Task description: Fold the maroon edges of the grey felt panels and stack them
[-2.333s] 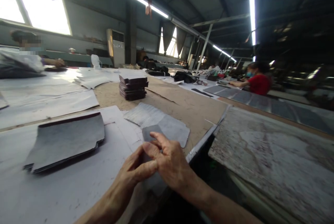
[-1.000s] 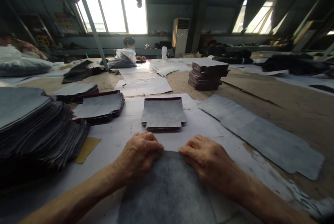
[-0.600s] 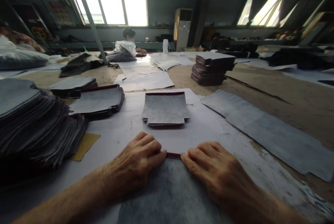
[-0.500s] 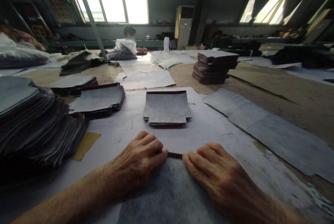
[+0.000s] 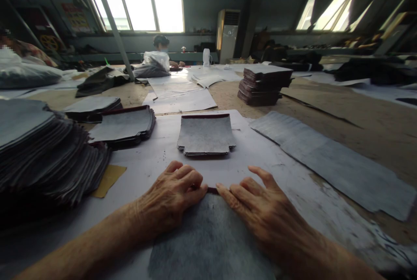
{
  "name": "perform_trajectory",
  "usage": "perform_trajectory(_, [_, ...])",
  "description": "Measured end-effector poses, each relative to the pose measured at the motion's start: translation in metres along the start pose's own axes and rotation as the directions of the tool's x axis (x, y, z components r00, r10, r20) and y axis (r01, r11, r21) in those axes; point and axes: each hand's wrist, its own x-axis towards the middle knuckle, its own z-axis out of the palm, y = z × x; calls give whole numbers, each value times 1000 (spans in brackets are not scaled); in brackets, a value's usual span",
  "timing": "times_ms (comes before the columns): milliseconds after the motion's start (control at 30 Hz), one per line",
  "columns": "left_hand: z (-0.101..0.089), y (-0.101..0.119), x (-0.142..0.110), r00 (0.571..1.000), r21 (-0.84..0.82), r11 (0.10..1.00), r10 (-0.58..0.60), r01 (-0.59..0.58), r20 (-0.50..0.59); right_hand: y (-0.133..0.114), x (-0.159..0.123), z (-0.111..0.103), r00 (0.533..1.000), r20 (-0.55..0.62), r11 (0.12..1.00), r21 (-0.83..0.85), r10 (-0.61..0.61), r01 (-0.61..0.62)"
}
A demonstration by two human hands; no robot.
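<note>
A grey cut piece with a dark red turned-over top edge lies on white paper right in front of me. My left hand rests on its upper left corner, fingers curled and pressed together, tips down on the red edge. My right hand lies flat on the upper right part, fingers stretched and slightly spread, index tip at the red edge. Only a short bit of that edge shows between my hands. Just beyond them sits a small stack of like pieces.
A tall fanned pile of grey pieces fills the left, with a yellow scrap beside it. Lower stacks lie behind. A long grey strip lies right, a dark stack farther back. A person sits at the far end.
My right hand has slid left along the red edge and stretched its fingers out flat. The gap between my hands has narrowed, so less of the red edge shows.
</note>
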Motion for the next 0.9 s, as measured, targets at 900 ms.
perform_trajectory(900, [-12, -20, -15, 999, -89, 996, -24, 20, -37, 1, 7, 0, 999, 35, 999, -23, -25, 25])
